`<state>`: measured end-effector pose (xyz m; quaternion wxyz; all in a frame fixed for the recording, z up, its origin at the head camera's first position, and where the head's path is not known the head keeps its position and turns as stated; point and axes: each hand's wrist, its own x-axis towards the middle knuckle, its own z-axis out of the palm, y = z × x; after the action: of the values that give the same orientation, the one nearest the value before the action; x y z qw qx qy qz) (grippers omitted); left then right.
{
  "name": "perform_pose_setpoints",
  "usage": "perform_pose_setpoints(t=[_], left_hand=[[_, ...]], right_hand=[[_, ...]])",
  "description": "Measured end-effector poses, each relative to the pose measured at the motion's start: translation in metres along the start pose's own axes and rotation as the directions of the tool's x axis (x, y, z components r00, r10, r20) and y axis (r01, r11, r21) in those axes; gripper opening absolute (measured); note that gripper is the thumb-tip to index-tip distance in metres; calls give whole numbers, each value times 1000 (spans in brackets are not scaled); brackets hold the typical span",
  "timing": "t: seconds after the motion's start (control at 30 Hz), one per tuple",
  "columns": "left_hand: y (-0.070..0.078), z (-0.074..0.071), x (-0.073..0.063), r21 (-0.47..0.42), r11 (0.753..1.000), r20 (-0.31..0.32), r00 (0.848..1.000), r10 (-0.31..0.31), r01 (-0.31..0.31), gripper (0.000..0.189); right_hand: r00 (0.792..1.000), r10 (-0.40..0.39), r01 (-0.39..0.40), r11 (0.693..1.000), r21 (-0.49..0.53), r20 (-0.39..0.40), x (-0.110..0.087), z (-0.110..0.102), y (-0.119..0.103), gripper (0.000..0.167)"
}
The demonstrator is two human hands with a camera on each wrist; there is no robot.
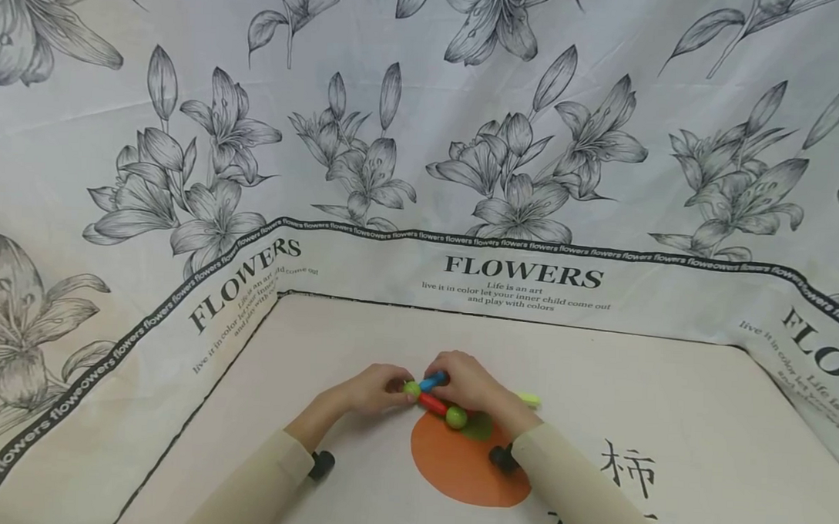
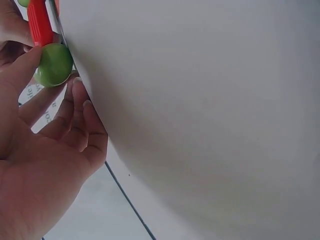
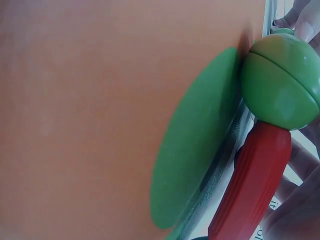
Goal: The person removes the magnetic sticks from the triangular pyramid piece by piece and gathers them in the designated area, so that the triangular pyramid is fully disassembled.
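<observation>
A small toy build of green balls and coloured rods is between my hands. My left hand [image 1: 373, 389] pinches one green ball [image 1: 411, 388] between thumb and fingers, and its other fingers curl loosely in the left wrist view. In the head view a red rod [image 1: 434, 404] runs from that ball to a second green ball [image 1: 456, 417]. My right hand [image 1: 465, 383] holds a blue rod [image 1: 432, 382], whose left end is at the pinched ball. The right wrist view shows a green ball [image 3: 281, 82] close up with a red rod [image 3: 252, 180] attached; my right fingertips are partly hidden.
A yellow-green piece [image 1: 529, 400] lies beyond my right forearm. The white tabletop [image 1: 356, 476] carries a printed orange fruit [image 1: 454, 464] with a green leaf and black characters [image 1: 629, 466]. A flower-printed curtain [image 1: 519, 196] stands behind and at both sides.
</observation>
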<state>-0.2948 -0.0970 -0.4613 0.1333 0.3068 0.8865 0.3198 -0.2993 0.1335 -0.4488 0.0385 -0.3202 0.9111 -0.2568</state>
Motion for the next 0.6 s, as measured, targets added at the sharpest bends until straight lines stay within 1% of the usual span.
perform_pose_setpoints(t=[0.2, 0.33, 0.47, 0.53, 0.6], left_hand=[[1, 0, 0, 10, 1000, -7, 1000, -3, 3, 25], [2, -1, 0, 12, 1000, -5, 1000, 7, -6, 23], [3, -1, -1, 12, 1000, 1, 1000, 5, -5, 23], [3, -1, -1, 13, 1000, 3, 1000, 2, -2, 23], [3, -1, -1, 16, 1000, 2, 1000, 2, -3, 24]], right_hand=[[999, 38, -37, 999, 28, -24, 2, 0, 0, 15], [998, 44, -43, 998, 49, -33, 2, 1, 2, 15], [999, 30, -27, 997, 67, -31, 2, 2, 4, 16], [999, 40, -37, 995, 89, -36, 2, 1, 5, 16], [997, 58, -52, 992, 111, -59, 2, -1, 6, 16]])
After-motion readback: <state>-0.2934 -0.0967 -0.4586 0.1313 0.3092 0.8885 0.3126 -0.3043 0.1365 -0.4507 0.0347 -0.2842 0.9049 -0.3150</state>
